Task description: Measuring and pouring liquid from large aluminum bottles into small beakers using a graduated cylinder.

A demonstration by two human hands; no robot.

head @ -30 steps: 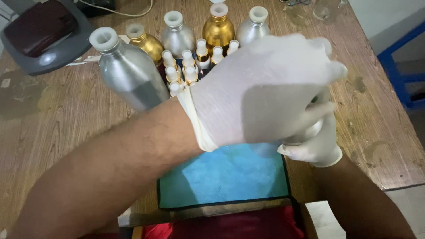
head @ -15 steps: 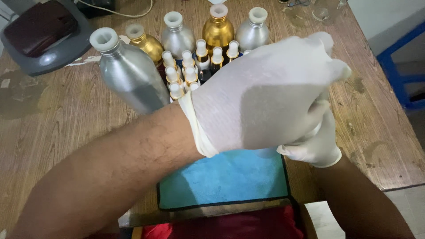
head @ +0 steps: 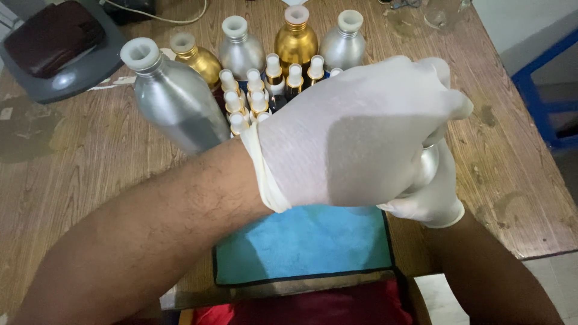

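Silver round metal bottle (head: 424, 171) sits between my gloved hands, left hand (head: 355, 135) closed over it, right hand (head: 430, 201) cupping below, above the wooden desk (head: 90, 174); slippery gloves could drop it onto the small spray bottles (head: 259, 90).

I see white gloves on my left hand (head: 355, 135) and right hand (head: 430, 195), a silver bottle (head: 425, 168) glinting between them. Lower centre lies a turquoise cloth (head: 304, 244) edged in black. Upper centre, gold bottles (head: 296, 42) and silver bottles (head: 174, 99) stand on the brown, grained wooden table (head: 66, 174).
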